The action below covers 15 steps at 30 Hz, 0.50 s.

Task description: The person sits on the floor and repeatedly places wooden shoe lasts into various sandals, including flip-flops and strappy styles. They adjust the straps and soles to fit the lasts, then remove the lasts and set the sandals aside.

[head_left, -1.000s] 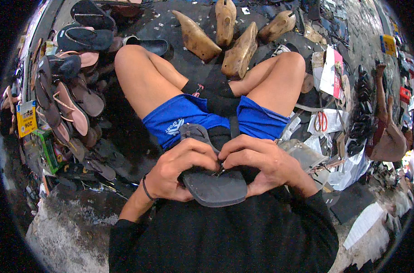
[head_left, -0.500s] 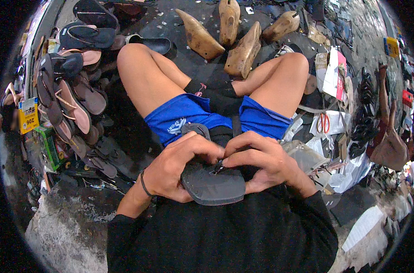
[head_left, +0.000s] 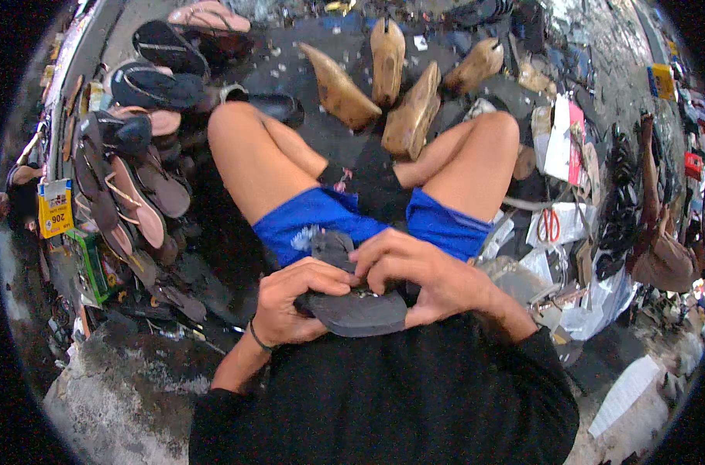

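A dark grey sandal [head_left: 360, 316] lies in my lap, one rounded end toward my body and the other pointing away past my fingers. My left hand [head_left: 294, 302] grips its left edge, thumb beneath and fingers on top. Across the middle of the sandal reaches my right hand [head_left: 426, 275], with bent fingertips pressed at the upper face and the thumb at the right edge. Some small bright bits show by the right fingertips. Whatever strap part is pinched there is hidden by the fingers and blurred.
Several wooden shoe lasts [head_left: 410, 112] stand beyond my feet. Sandals are heaped at left, among them a pink sandal [head_left: 138, 205], near a yellow box [head_left: 56, 208]. At right lie red-handled scissors [head_left: 548, 226] on white wrapping, and a brown-headed hammer-like tool [head_left: 666, 260].
My right hand has shifted left over the sandal, covering the dark strap piece seen between the fingers before. My left fingers now lie flatter on top. The whole view has tilted slightly.
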Tool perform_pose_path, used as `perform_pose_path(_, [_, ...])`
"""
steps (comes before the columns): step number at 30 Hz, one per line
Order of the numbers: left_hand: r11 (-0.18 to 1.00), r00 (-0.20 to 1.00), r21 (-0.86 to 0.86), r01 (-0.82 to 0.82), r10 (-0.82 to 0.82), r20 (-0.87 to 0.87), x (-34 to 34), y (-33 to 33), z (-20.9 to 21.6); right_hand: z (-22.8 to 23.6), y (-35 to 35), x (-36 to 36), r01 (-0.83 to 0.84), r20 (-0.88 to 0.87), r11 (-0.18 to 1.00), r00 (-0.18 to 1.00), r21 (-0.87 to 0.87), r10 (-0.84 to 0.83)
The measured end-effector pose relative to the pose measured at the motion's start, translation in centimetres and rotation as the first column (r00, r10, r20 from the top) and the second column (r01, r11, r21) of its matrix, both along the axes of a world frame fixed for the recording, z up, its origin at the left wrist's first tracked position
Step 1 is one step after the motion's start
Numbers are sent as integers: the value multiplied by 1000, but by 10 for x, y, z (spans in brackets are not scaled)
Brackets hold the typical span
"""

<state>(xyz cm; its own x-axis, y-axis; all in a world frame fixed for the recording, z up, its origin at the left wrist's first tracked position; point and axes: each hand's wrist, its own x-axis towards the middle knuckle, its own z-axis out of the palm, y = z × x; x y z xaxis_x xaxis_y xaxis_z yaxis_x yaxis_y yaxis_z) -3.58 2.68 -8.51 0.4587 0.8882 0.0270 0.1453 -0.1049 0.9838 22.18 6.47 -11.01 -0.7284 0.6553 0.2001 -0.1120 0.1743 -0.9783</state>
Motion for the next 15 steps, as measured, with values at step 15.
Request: perform_pose_path(15, [692, 712, -721, 24, 495, 498, 32, 23, -74, -186, 167, -64, 603, 666, 789, 542, 116, -512])
